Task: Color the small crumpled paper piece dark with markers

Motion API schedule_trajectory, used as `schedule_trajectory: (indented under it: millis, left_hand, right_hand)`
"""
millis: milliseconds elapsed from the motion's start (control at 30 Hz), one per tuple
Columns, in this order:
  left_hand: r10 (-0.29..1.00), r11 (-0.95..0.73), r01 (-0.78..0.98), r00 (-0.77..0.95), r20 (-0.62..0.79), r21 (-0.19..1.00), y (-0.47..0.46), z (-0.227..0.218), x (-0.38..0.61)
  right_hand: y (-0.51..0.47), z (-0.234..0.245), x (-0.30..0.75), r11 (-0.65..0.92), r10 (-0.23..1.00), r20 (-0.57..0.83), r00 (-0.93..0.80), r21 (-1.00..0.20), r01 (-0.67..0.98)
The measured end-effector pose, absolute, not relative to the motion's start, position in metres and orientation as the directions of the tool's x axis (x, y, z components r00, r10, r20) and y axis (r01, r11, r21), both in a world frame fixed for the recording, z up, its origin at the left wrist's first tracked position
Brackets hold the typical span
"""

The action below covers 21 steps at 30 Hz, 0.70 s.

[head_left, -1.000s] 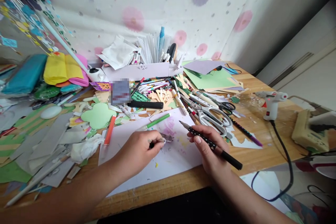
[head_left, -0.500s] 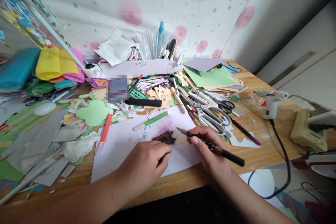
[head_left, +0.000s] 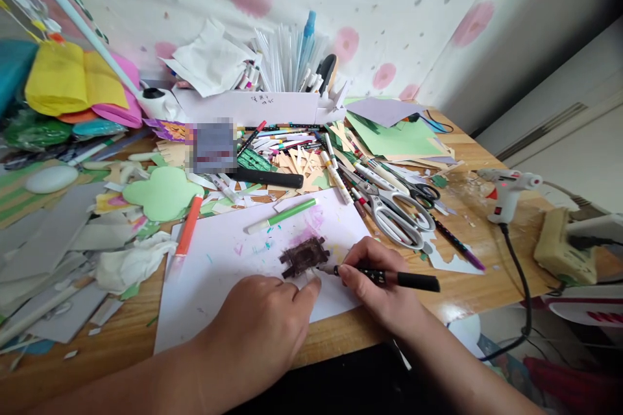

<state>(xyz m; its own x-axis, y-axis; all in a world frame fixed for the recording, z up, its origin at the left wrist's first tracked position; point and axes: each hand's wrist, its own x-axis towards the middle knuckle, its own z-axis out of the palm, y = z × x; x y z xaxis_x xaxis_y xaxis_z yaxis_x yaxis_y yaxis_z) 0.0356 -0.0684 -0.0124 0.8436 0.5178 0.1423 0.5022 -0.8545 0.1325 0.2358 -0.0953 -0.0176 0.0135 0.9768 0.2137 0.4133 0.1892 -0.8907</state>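
My right hand [head_left: 377, 282] grips a black marker [head_left: 374, 274], its cap end pointing right and its tip close to my left fingertips. A white sheet of paper [head_left: 204, 298] lies under both hands, stained with pink, blue and yellow marks. Just beyond the marker tip is a dark brown-black coloured patch [head_left: 304, 255] on the sheet. My left hand [head_left: 272, 314] rests on the paper, fingers curled and pressed together by the patch. A small pale sliver seems to show at its fingertips, too small to name. A green marker [head_left: 282, 216] and an orange marker [head_left: 189, 230] lie on the sheet.
Scissors [head_left: 396, 214] lie right of the paper, among loose pens and scraps. A glue gun [head_left: 509, 194] stands farther right, its cord hanging over the desk edge beside a power strip [head_left: 564, 246]. Paper offcuts [head_left: 58, 253] crowd the left. A white box [head_left: 253, 107] stands behind.
The marker tip has come down and left to beside my left fingertips. My left hand has shifted toward the right and nearer, uncovering more of the dark patch. The camera view has shifted slightly.
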Motion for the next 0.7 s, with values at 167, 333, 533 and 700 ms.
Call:
schedule_trajectory:
  millis: [167, 333, 533, 700]
  left_hand:
    - [0.522, -0.852, 0.505, 0.84, 0.147, 0.138, -0.0689, -0.0087, 0.0342]
    - [0.546, -0.838, 0.529, 0.819, 0.179, 0.136, -0.067, -0.0079, 0.0321]
    - [0.578, -0.814, 0.571, 0.814, 0.053, 0.105, -0.0654, -0.0074, 0.034]
    - [0.582, -0.81, 0.573, 0.813, 0.039, 0.124, -0.0656, -0.0077, 0.0344]
  right_hand:
    - [-0.0947, -0.0165, 0.2338, 0.233, 0.965, 0.26, -0.021, -0.823, 0.519]
    - [-0.0957, -0.016, 0.2351, 0.197, 0.975, 0.221, -0.017, -0.825, 0.529]
    - [-0.0991, -0.0171, 0.238, 0.21, 0.975, 0.216, -0.043, -0.854, 0.476]
    - [-0.0983, -0.0187, 0.2371, 0.217, 0.971, 0.237, -0.016, -0.857, 0.467]
